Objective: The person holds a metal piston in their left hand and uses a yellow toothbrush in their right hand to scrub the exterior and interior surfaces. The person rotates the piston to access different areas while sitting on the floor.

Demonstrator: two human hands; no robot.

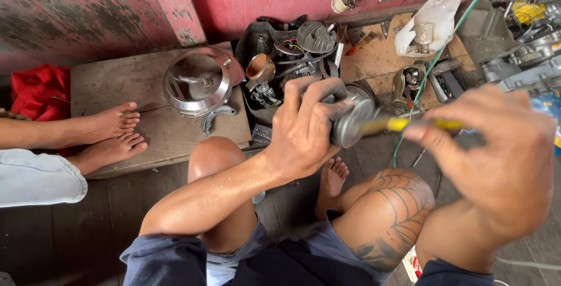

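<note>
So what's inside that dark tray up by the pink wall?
The dark tray holds a jumble of metal parts: a finned grey cover, a copper-coloured cup, cables. The left hand and its round metal part cover the tray's near side.

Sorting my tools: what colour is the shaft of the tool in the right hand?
Yellow; the tool in the right hand is motion-blurred in the head view.

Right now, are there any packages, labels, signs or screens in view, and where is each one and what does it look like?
Printed packet or paper: on the floor at the bottom edge, beside the tattooed knee; small, white with red marks, mostly hidden.
Blue printed wrapper or packet: far right edge, behind the right hand; blue with lighter patches, only partly seen.
No signs or screens show.
</note>
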